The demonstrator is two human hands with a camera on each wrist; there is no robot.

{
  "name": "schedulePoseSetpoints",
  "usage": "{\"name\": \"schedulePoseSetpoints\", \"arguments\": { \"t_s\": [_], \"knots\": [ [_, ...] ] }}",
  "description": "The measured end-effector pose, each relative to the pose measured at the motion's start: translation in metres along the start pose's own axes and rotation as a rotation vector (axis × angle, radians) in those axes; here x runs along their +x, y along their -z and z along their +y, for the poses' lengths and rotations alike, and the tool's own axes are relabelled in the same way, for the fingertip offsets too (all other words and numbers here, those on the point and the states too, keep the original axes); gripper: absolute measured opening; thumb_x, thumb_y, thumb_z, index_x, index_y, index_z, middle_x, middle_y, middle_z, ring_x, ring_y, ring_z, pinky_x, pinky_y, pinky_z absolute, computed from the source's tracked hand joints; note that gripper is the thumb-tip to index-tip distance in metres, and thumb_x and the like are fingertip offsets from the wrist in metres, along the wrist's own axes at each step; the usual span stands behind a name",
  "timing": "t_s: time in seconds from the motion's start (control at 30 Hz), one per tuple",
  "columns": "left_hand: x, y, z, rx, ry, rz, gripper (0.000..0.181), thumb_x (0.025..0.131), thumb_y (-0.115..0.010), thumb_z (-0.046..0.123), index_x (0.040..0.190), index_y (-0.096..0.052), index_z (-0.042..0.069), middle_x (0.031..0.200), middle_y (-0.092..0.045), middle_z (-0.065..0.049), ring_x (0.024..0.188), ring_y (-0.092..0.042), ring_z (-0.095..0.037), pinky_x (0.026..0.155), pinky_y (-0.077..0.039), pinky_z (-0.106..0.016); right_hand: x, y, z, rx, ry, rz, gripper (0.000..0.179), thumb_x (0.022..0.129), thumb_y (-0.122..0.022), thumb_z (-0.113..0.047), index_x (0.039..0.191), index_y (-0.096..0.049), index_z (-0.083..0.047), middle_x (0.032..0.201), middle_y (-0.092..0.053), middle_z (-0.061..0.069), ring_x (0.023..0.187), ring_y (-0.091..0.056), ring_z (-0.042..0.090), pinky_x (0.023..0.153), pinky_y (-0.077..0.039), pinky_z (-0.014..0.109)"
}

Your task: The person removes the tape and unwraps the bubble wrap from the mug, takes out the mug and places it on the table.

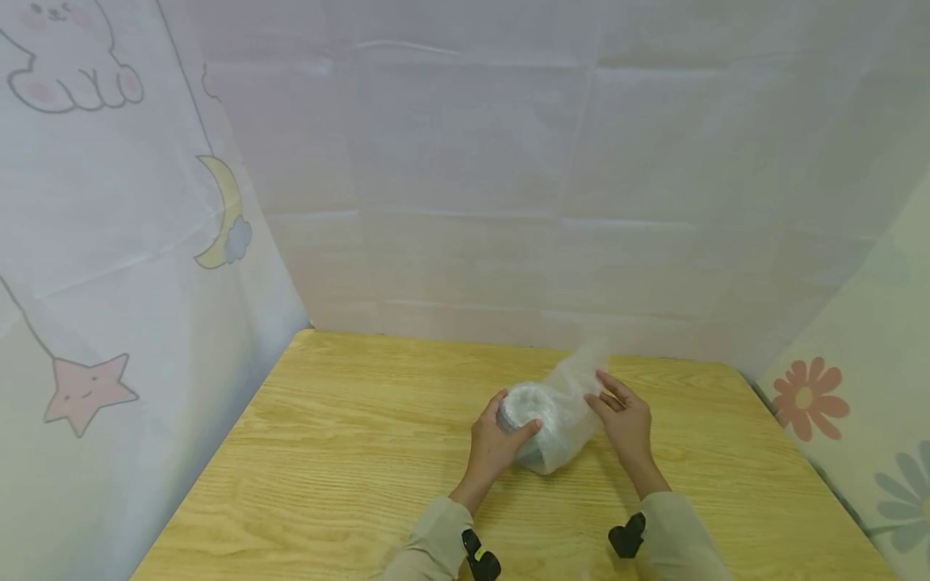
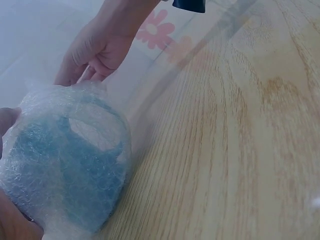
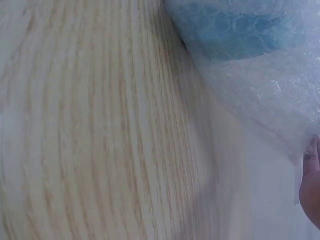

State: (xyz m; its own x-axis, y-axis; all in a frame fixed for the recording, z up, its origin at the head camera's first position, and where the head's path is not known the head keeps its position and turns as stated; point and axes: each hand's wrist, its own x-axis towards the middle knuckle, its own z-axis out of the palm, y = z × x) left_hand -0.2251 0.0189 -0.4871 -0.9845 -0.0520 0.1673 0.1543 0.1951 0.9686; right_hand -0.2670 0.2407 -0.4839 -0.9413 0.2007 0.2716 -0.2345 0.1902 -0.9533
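Note:
A rounded blue object (image 2: 75, 165) shows through the clear bubble wrap (image 1: 574, 420) wound about it; its kind is hidden under the layers. My left hand (image 1: 494, 440) grips the wrapped bundle from the left, the thumb over its near upper edge and the fingers round its far left side. On the right, my right hand (image 1: 625, 420) pinches the free sheet of wrap between thumb and fingers, a little apart from the bundle. That loose sheet stretches up and back from the bundle in the head view. In the right wrist view, the right fingers (image 3: 311, 165) lie against the wrap's edge.
A wood-grain table (image 1: 312, 452) lies under the hands. Pale printed cloth (image 1: 465, 177) hangs behind the table, and more stands along its left and right sides. Dark wrist cameras (image 1: 626, 536) are worn at both sleeves.

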Motion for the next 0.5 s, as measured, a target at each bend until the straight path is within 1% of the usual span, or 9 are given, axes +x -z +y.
{"name": "schedulePoseSetpoints", "arguments": {
  "t_s": [0.1,0.27,0.37,0.5],
  "knots": [
    [0.0,-0.0003,0.0002,-0.003,0.003,0.001,0.078,0.08,-0.079,0.04,0.141,-0.047,0.004,0.137,-0.052,-0.018,0.123,-0.049,-0.037,0.097,-0.043,-0.054,0.0,-0.0005,0.0012,0.042,-0.048,0.023,0.048,0.088,-0.072,-0.006,0.133,-0.058,-0.002,0.136,-0.053,0.015,0.099,-0.062,0.003,0.081,-0.05,0.016],
    [-0.0004,0.0003,0.001,0.006,0.002,0.003,0.077,0.08,-0.079,0.04,0.141,-0.048,0.005,0.136,-0.052,-0.018,0.122,-0.05,-0.037,0.096,-0.044,-0.054,0.0001,-0.0016,0.0013,0.078,-0.096,0.045,0.048,0.088,-0.072,-0.003,0.133,-0.057,0.0,0.133,-0.052,0.018,0.092,-0.063,0.001,0.078,-0.05,0.015],
    [-0.0004,0.0007,0.001,0.01,-0.002,0.001,0.077,0.08,-0.079,0.041,0.141,-0.048,0.005,0.136,-0.052,-0.018,0.122,-0.05,-0.037,0.095,-0.044,-0.054,-0.0004,-0.0017,0.0008,0.066,-0.133,0.05,0.049,0.088,-0.071,-0.004,0.134,-0.056,-0.001,0.133,-0.051,0.017,0.091,-0.062,0.0,0.077,-0.05,0.014],
    [-0.0006,0.001,0.0001,0.015,0.0,0.0,0.078,0.08,-0.079,0.041,0.142,-0.047,0.005,0.136,-0.052,-0.018,0.123,-0.049,-0.037,0.096,-0.044,-0.054,-0.0017,-0.0013,0.0008,0.031,-0.203,0.051,0.049,0.089,-0.072,-0.009,0.135,-0.056,-0.004,0.134,-0.051,0.013,0.095,-0.059,0.001,0.078,-0.05,0.013]
  ]
}}
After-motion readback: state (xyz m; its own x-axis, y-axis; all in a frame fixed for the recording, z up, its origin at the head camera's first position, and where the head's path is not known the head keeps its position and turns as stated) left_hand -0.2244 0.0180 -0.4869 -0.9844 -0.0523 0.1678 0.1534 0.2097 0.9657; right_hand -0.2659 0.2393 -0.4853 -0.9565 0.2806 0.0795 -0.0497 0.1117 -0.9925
